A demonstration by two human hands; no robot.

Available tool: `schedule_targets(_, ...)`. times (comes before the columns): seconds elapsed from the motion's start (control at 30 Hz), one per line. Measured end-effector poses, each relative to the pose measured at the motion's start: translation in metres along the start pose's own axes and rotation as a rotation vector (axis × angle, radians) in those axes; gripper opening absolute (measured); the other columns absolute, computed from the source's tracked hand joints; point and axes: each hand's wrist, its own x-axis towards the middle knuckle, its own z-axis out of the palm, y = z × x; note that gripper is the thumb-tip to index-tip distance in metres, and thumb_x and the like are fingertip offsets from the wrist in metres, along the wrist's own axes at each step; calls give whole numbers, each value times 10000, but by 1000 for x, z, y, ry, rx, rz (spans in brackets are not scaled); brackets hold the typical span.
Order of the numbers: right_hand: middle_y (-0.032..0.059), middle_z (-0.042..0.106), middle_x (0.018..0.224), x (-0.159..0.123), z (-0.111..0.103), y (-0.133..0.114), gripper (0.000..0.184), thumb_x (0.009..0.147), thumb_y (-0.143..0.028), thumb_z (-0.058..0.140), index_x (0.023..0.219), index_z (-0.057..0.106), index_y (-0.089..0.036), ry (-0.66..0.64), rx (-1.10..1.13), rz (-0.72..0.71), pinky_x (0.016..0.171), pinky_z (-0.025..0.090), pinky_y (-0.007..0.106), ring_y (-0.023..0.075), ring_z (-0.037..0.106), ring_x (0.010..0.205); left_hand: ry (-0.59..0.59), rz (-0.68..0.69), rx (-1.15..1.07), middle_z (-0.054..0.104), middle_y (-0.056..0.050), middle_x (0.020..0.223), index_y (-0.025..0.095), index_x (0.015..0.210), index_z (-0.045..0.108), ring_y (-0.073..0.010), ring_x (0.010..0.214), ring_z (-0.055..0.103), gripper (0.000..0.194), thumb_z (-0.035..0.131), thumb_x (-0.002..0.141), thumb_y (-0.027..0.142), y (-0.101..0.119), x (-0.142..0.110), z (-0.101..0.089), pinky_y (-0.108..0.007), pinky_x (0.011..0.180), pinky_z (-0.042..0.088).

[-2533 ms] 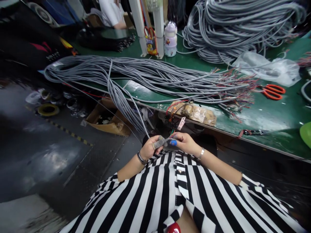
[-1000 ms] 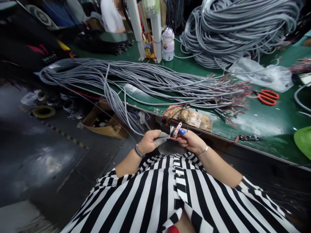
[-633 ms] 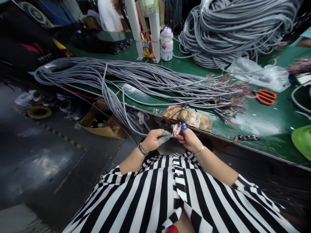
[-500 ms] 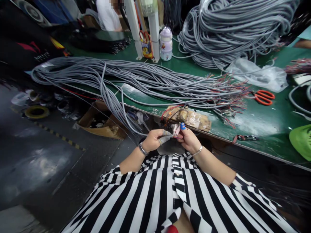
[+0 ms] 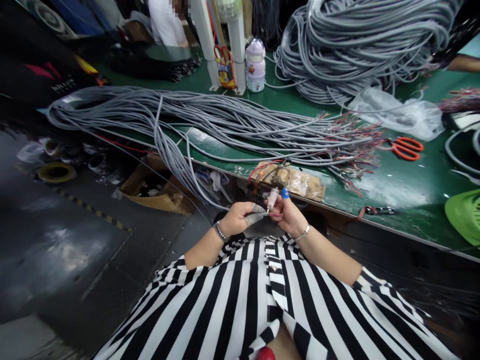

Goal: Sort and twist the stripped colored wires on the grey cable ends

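Note:
Between the fingertips of my left hand (image 5: 239,217) is the end of a grey cable (image 5: 218,206), which runs back to the long bundle on the bench. Thin red and dark wires (image 5: 276,215) come out of that end and run into the curled fingers of my right hand (image 5: 292,218). A blue cover (image 5: 285,193) sits on my right thumb, which points up. Beside it rises a pale, wrapped-looking fingertip (image 5: 273,196). Greyish coverings wrap some left fingertips. Just beyond my hands lies a taped cardboard piece (image 5: 305,185) at the bench edge.
The grey cable bundle (image 5: 225,112) stretches along the green bench (image 5: 397,182). Behind are a large cable coil (image 5: 360,45) and a bottle (image 5: 255,67). Red-handled scissors (image 5: 408,148), a plastic bag (image 5: 403,115) and a green cap (image 5: 465,215) lie right. A cardboard box (image 5: 161,192) stands below left.
My right thumb and the pale fingertip have moved apart and tipped upward, so the thin wires show more plainly. My left hand has stayed nearly still on the cable.

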Motion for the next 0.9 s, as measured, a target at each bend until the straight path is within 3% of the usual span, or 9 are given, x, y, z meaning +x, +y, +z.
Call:
schedule_targets(0.1,-11,584,672,-3,-4,0,549,708,-716,629,791,565,-177,1,44,41,335,66,169,25,247,391,-8,-8,-12,733,-75,829,123,963,714,-127,723,676,202,612,885,279,5,-7,-2,-201,684,516)
schedule_targets(0.33,-47,505,620,-11,-9,-4,574,660,-696,685,692,399,-200,-7,57,94,358,41,159,31,195,419,-64,56,30,690,-51,723,143,951,720,-117,647,639,211,592,897,302,23,-27,-6,-202,624,484)
schedule_targets(0.5,-24,555,672,-12,-8,-8,542,687,-704,651,741,479,-193,-29,-16,108,374,21,182,39,187,423,12,92,86,682,-44,705,151,962,716,-115,636,629,186,615,883,285,21,-35,-6,-205,616,478)
schedule_targets(0.67,4,586,688,-12,0,-16,538,696,-675,662,827,598,-157,-39,-114,90,382,22,189,32,223,425,93,60,65,702,-52,776,153,980,714,-119,689,650,163,634,868,241,14,-29,-6,-211,658,502)
schedule_targets(0.77,-40,468,535,-10,3,-18,525,692,-648,686,772,616,-134,-36,-203,74,379,42,186,30,202,417,118,60,51,698,-46,781,154,987,713,-115,700,653,160,640,862,222,9,-20,-5,-206,665,508)
schedule_targets(0.9,-60,424,534,-8,2,-17,507,679,-639,704,726,569,-152,25,-211,25,372,58,167,23,200,414,127,49,50,699,-51,786,147,987,711,-120,712,655,167,628,871,234,4,-8,-1,-218,676,518)
